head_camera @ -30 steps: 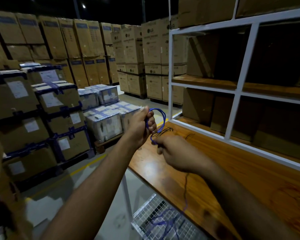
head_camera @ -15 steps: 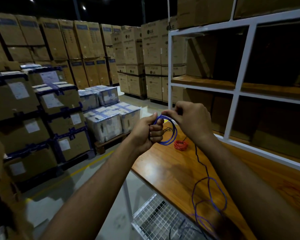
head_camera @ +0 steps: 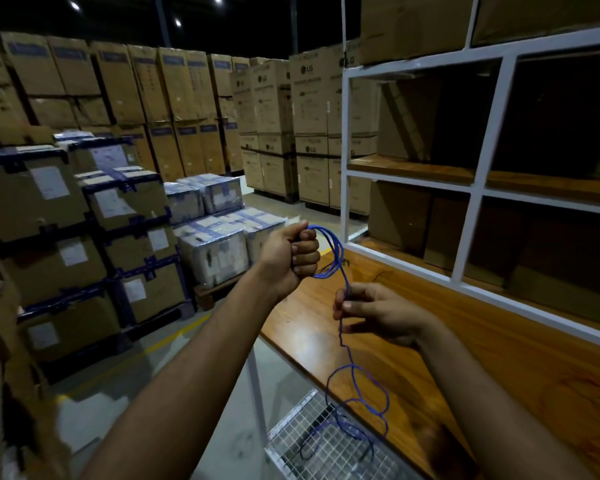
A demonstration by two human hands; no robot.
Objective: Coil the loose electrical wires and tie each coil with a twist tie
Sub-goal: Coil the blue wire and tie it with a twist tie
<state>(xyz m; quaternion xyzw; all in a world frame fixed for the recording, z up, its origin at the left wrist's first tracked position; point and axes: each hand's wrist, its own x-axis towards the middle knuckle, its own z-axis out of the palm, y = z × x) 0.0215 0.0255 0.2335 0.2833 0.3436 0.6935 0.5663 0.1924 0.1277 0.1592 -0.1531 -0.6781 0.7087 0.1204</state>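
Head view: our left hand (head_camera: 293, 252) is fisted on the blue wire (head_camera: 340, 268) coil above the bench (head_camera: 430, 358) edge; the right hand (head_camera: 374, 313) pinches the trailing strand. We should feed slack evenly — each loop matching the last — before tying.

The wire (head_camera: 340, 268) runs from the left hand (head_camera: 291, 254) through the right hand (head_camera: 378, 313), over the shelf board (head_camera: 447, 341) beneath both.
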